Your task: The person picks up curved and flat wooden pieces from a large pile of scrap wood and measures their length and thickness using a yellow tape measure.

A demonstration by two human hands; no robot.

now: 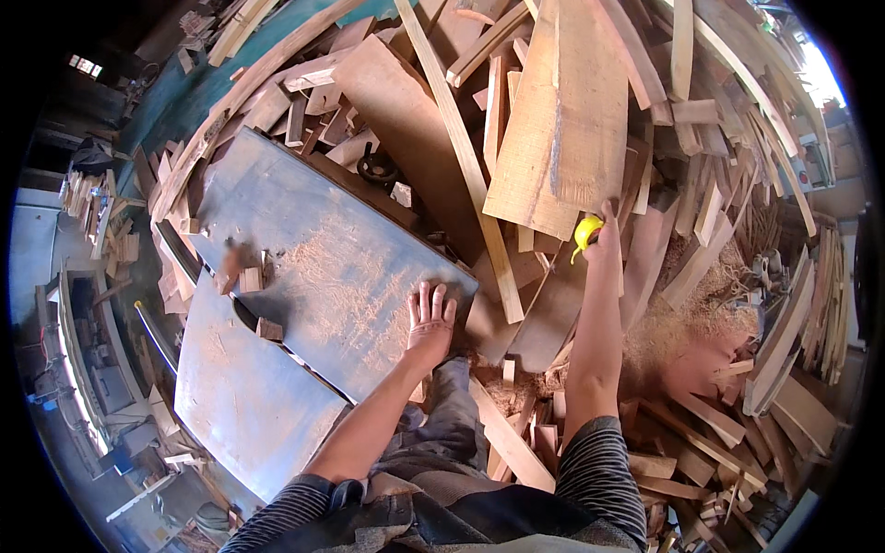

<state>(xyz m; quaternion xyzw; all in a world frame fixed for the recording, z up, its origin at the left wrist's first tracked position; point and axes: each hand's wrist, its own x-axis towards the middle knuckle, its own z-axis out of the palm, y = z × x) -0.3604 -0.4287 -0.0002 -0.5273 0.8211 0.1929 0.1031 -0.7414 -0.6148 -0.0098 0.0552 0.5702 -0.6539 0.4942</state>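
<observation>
My left hand [431,318] lies flat with spread fingers on a grey metal machine table [304,217], near its right corner. Sawdust and shavings cover much of that surface. Out to the right, my right hand [607,241] is closed round a yellow tape measure [586,232]. It is beside the near end of a wide, pale wooden board [562,120], which rests on the wood pile and has a dark crack along its length. Whether any tape is pulled out, I cannot tell.
Small wood blocks [251,279] lie by a slot in the metal table. A long narrow batten [461,157] slants across the pile. Offcuts [701,461] and a heap of sawdust [678,341] surround my right side. A black handwheel [376,164] sits beyond the table's far edge.
</observation>
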